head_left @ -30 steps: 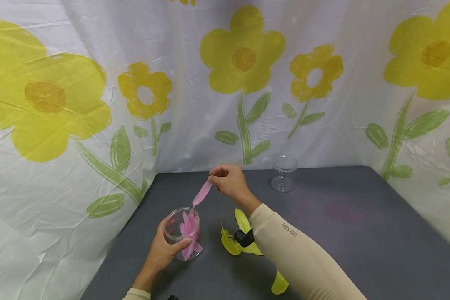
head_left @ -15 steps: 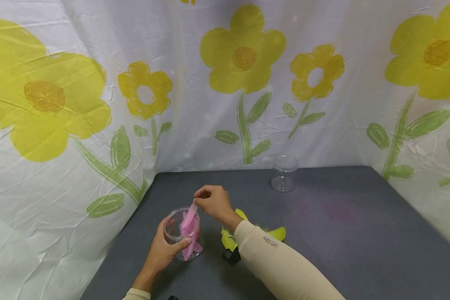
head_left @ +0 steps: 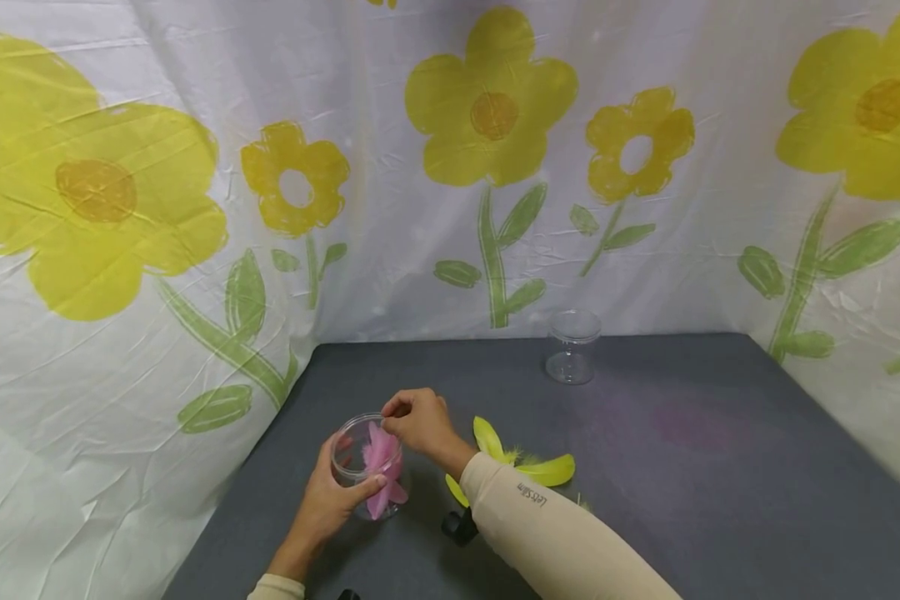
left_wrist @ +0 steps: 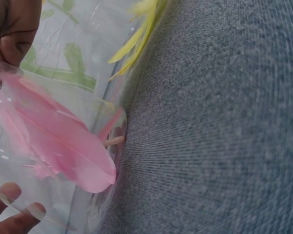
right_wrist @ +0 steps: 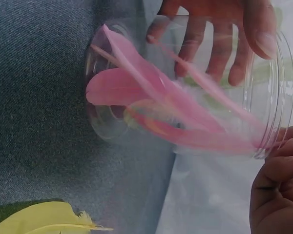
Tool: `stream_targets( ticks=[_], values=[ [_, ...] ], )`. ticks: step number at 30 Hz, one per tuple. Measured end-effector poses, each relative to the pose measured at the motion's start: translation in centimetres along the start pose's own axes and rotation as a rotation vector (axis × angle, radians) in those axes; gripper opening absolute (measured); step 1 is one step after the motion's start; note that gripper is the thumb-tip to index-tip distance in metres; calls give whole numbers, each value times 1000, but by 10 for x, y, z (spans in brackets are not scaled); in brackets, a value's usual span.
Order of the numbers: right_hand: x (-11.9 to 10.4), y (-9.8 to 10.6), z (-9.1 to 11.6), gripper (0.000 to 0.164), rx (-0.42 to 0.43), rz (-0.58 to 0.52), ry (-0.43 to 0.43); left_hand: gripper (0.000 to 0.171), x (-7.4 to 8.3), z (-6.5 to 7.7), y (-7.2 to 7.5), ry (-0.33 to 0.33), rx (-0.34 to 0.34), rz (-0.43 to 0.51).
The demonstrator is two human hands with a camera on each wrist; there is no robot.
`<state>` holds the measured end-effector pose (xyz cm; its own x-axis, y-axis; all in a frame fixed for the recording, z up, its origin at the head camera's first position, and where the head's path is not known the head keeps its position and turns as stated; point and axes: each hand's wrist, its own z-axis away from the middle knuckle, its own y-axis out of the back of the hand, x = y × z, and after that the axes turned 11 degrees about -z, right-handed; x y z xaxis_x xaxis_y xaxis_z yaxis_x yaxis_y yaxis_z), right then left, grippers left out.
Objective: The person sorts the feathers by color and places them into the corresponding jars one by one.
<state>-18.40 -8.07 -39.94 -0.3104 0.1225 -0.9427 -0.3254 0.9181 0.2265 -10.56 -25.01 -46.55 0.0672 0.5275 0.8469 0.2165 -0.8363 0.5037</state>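
My left hand [head_left: 332, 498] grips a clear round jar [right_wrist: 277, 78] at the left of the dark table, its thumb across the near side. Several pink feathers [head_left: 378, 467] stand inside the jar, leaning at different angles against the wall. At the rim, my right hand [head_left: 423, 427] pinches the quill of one pink feather [right_wrist: 205, 141] between thumb and fingers, and most of that feather hangs inside the jar. Yellow feathers [head_left: 547, 472] lie on the table just right of the jar, partly hidden by my right forearm.
A second clear jar [head_left: 572, 360] stands at the back of the table. Behind the table hangs a white curtain [head_left: 390, 275] printed with yellow flowers. A black wrist device [head_left: 459, 528] sits under my right forearm. The table surface [head_left: 720, 500] stretches away to the right.
My right hand has come down and left to the jar's rim, lowering the pink feather into the jar. The left hand keeps its hold on the jar in place.
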Motion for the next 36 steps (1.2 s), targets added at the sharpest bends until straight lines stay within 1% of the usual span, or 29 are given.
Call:
stream_targets(
  ticks=[6,11,14,18,21,26,33,36],
  values=[
    [-1,1,4,4,-36,103,20,95,1,1,0,4,-11,-4],
    [-1,1,7,5,-73,143,27,96,1,1,-1,12,-18,-5],
    [0,4,9,7,-88,127,39,96,1,1,-2,13,-19,-1],
    [0,11,12,9,-101,83,96,96,1,1,-2,19,-24,-3],
    [-2,19,14,11,-98,48,128,97,2,-1,-2,14,-25,-2],
    [-6,36,18,14,-77,10,115,97,3,-3,-2,-8,-15,-3],
    [-8,71,26,19,-36,-40,95,96,5,-5,-2,-23,0,-15],
    [-7,87,29,23,-5,-58,90,96,5,-7,-2,-24,6,-24]
  ],
)
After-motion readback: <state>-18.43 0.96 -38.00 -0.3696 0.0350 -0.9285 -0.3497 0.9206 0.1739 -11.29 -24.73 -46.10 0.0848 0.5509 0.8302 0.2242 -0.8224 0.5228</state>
